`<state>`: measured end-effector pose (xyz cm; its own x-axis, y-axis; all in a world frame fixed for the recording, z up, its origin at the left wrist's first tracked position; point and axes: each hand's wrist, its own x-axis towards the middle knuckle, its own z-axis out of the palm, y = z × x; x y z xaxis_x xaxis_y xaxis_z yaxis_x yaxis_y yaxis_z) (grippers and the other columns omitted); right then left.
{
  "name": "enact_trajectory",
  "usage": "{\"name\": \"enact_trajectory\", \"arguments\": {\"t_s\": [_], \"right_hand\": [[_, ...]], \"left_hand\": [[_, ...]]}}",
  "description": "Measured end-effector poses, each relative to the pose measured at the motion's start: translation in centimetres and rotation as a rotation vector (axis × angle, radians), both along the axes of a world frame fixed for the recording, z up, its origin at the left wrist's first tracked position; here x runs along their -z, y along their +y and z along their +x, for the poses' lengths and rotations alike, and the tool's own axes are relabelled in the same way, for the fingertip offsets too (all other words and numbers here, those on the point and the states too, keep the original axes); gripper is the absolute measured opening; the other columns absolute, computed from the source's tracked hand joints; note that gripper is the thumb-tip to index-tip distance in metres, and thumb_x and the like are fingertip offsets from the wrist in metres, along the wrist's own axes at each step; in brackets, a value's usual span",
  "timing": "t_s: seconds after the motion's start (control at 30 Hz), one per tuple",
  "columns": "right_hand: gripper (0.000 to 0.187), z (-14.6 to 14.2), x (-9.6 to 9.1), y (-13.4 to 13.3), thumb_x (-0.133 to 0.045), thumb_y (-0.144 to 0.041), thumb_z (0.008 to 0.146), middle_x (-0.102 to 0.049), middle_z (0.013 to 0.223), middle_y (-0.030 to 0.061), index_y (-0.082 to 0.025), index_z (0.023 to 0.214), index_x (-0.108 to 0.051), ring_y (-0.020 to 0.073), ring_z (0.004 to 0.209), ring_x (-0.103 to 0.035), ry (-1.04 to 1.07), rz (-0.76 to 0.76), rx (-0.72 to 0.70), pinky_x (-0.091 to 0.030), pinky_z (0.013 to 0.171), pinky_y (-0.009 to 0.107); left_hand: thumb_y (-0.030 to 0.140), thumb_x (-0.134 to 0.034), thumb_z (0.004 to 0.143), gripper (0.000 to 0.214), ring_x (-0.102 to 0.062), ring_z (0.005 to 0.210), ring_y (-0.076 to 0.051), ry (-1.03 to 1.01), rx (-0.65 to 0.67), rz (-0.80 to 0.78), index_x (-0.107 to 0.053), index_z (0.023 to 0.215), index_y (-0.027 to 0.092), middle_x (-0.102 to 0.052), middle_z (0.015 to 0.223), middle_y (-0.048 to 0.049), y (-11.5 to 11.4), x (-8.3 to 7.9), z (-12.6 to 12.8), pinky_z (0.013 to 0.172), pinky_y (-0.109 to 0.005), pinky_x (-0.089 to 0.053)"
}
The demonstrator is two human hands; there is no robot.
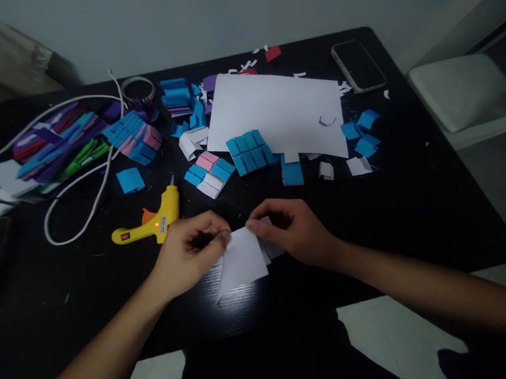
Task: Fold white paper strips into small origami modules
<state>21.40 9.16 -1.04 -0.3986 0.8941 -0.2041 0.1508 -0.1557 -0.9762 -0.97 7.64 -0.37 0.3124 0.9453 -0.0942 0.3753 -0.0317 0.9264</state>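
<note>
A small piece of white paper (243,260), partly folded, lies near the front edge of the black table (429,201). My left hand (192,250) pinches its left upper edge with thumb and fingers closed. On the other side, my right hand (287,230) grips its upper right corner, fingers curled over the fold. Both hands meet over the paper at the table's front middle.
A yellow glue gun (152,221) with its white cord (77,189) lies left of my hands. Folded blue, pink and white paper pieces (250,151) sit beyond them, by a large white sheet (278,113). Colored paper stacks (61,144) lie far left, a phone (358,64) far right.
</note>
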Motion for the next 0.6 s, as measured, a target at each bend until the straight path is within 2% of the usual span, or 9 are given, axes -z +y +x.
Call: {"name": "enact_trajectory", "arguments": {"t_s": [0.13, 0.23, 0.33, 0.4, 0.47, 0.53, 0.6], "right_hand": [[0.018, 0.1, -0.3, 0.1, -0.067, -0.030, 0.093, -0.074, 0.099, 0.0048, -0.018, 0.105, -0.072, 0.0166, 0.091, -0.069, 0.111, -0.045, 0.043, -0.055, 0.076, 0.027], [0.026, 0.1, 0.0, 0.1, -0.073, -0.025, 0.087, -0.072, 0.104, 0.0054, -0.019, 0.111, -0.068, 0.0173, 0.093, -0.070, 0.156, -0.081, 0.022, -0.056, 0.077, 0.028], [0.031, -0.1, 0.3, 0.1, -0.078, -0.023, 0.081, -0.073, 0.105, 0.0058, -0.019, 0.109, -0.066, 0.0180, 0.090, -0.070, 0.164, -0.104, 0.020, -0.057, 0.076, 0.030], [0.028, -0.2, 0.5, 0.1, -0.079, -0.025, 0.081, -0.074, 0.102, 0.0056, -0.018, 0.105, -0.067, 0.0183, 0.089, -0.071, 0.153, -0.100, 0.031, -0.057, 0.077, 0.031], [0.026, -0.2, 0.5, 0.2, -0.079, -0.027, 0.081, -0.074, 0.100, 0.0056, -0.018, 0.103, -0.068, 0.0190, 0.090, -0.071, 0.135, -0.097, 0.041, -0.057, 0.078, 0.031], [0.025, -0.1, 0.6, 0.3, -0.079, -0.027, 0.081, -0.074, 0.100, 0.0055, -0.018, 0.101, -0.068, 0.0194, 0.091, -0.071, 0.132, -0.103, 0.067, -0.057, 0.078, 0.032], [0.028, -0.1, 0.8, 0.3, -0.080, -0.025, 0.079, -0.075, 0.102, 0.0055, -0.019, 0.103, -0.067, 0.0195, 0.093, -0.071, 0.148, -0.124, 0.105, -0.058, 0.079, 0.031]], "left_hand": [[0.021, -0.064, 0.087, 0.014, -0.052, 0.050, -0.009, -0.017, -0.100, 0.008, -0.068, 0.074, 0.016, -0.060, 0.056, 0.0032, 0.3, -0.1, 0.1, 0.047, -0.018, -0.039], [0.022, -0.064, 0.089, 0.016, -0.053, 0.051, -0.009, -0.029, -0.137, -0.016, -0.068, 0.074, 0.017, -0.060, 0.056, 0.0036, 0.4, -0.2, 0.3, 0.049, -0.018, -0.040], [0.026, -0.060, 0.094, 0.021, -0.057, 0.056, -0.011, -0.054, -0.121, -0.063, -0.068, 0.077, 0.017, -0.063, 0.061, 0.0016, 0.4, -0.2, 0.3, 0.054, -0.020, -0.045], [0.029, -0.058, 0.098, 0.020, -0.061, 0.063, -0.013, -0.063, -0.126, -0.066, -0.071, 0.088, 0.018, -0.068, 0.070, -0.0003, 0.2, 0.0, 0.3, 0.059, -0.022, -0.048], [0.033, -0.057, 0.100, 0.022, -0.065, 0.075, -0.015, -0.093, -0.100, -0.043, -0.071, 0.110, 0.020, -0.072, 0.085, -0.0031, 0.0, 0.2, 0.1, 0.066, -0.024, -0.051], [0.038, -0.059, 0.098, 0.039, -0.067, 0.091, -0.019, -0.155, -0.007, -0.011, -0.061, 0.133, 0.023, -0.071, 0.108, -0.0077, -0.3, 0.3, -0.1, 0.077, -0.029, -0.054], [0.046, -0.068, 0.091, 0.064, -0.065, 0.107, -0.025, -0.191, 0.107, 0.024, -0.048, 0.148, 0.024, -0.064, 0.128, -0.0125, -0.5, 0.4, -0.3, 0.088, -0.035, -0.054]]}}
